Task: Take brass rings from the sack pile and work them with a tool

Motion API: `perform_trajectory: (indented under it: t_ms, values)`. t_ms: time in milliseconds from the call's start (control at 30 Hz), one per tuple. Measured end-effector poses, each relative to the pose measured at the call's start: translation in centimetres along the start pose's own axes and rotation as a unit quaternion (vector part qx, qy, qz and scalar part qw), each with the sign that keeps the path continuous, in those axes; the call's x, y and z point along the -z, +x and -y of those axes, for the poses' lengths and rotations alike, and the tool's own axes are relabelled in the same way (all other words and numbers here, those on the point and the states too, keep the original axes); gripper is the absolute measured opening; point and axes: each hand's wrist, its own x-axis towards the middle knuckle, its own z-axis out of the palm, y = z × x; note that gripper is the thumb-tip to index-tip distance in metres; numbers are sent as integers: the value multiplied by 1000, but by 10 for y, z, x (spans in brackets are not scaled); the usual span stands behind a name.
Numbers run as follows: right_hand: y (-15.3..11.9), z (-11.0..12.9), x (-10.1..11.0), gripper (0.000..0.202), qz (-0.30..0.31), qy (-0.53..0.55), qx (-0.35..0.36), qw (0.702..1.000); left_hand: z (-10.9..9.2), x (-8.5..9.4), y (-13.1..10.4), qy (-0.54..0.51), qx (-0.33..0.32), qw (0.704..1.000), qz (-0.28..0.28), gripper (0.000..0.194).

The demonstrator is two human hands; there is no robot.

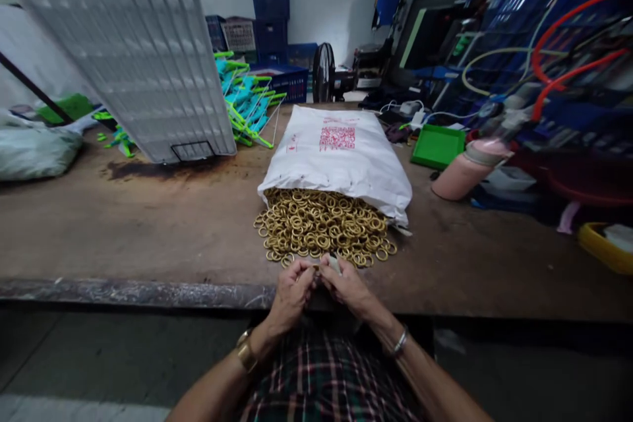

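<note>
Hands met over brass rings at the worktop's near edge.
The left hand (pixel 293 291) and right hand (pixel 346 285) pinched something small, unclear what, beside the ring pile (pixel 324 227) spilling from a white sack (pixel 341 151); a green tray (pixel 438 145) lay right.

At the near edge of the worn brown wooden workbench (pixel 148 224), the left hand (pixel 291 293) and the right hand (pixel 349 287) meet fingertip to fingertip, pinching a small pale part (pixel 335 264) between them; what else they hold is hidden. Just beyond lies a heap of brass-coloured metal rings (pixel 321 227) spilling from the open mouth of a white woven plastic sack (pixel 341 151). A flat green plastic tray (pixel 438 146) sits to the sack's right.
</note>
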Motion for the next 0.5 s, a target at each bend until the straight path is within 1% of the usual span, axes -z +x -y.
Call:
perform_trajectory:
  t_ms: [100,167,233,300,367,433,500]
  values:
    - [-3,1,-3,34,16,69,-51,996,1,-3,-1,23,-16,1000,-5,27]
    - [-4,-1,-4,36,17,81,-66,994,2,-3,-2,44,-38,998,0,25]
    - [-2,-6,-4,37,11,70,-64,995,1,-3,-2,51,-38,998,9,24]
    - [2,-10,-4,36,-6,40,-44,998,0,-1,-3,41,-11,999,26,25]
    - [5,-13,-3,34,-32,-6,-9,999,-1,1,-3,26,10,998,50,28]
    - [7,-12,-3,30,-56,-54,28,997,0,2,-3,11,14,998,67,30]
    - [8,-9,-3,26,-64,-89,50,993,2,4,-3,-8,16,997,78,33]
